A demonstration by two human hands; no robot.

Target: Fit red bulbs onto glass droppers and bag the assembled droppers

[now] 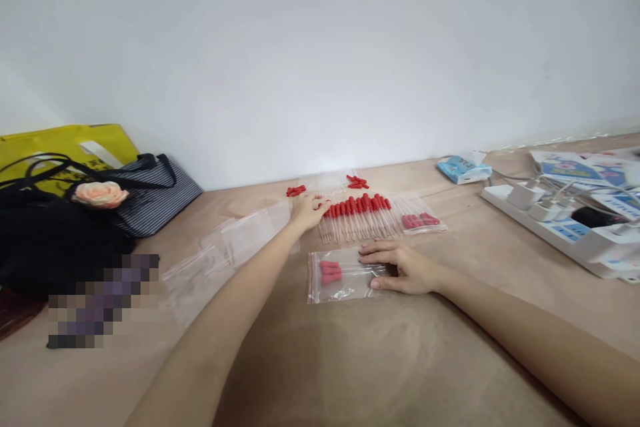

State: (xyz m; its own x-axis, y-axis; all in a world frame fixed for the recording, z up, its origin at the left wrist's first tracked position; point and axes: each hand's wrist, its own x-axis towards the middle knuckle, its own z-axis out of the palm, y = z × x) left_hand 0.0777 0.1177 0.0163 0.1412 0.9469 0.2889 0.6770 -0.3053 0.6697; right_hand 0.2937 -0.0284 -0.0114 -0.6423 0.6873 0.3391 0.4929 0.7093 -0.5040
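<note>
A row of glass droppers point(357, 209) with red rubber bulbs lies side by side at the middle of the table. My left hand point(307, 212) is at the row's left end, its fingertips closed around the red bulb of a dropper point(327, 204). Nearer to me lies a clear zip bag point(350, 290) with a red strip along its left edge. Inside it are a few droppers, their bulbs point(330, 272) to the left. My right hand point(403, 268) rests with spread fingers on the bag's right end.
Another bag point(423, 215) with red-bulbed droppers lies right of the row. Loose red bulbs point(357, 181) sit behind it. Clear bags point(250, 233) are spread at left, near a striped bag point(155, 193). At right are a tissue pack point(463, 170) and a power strip point(560, 233) with plugs.
</note>
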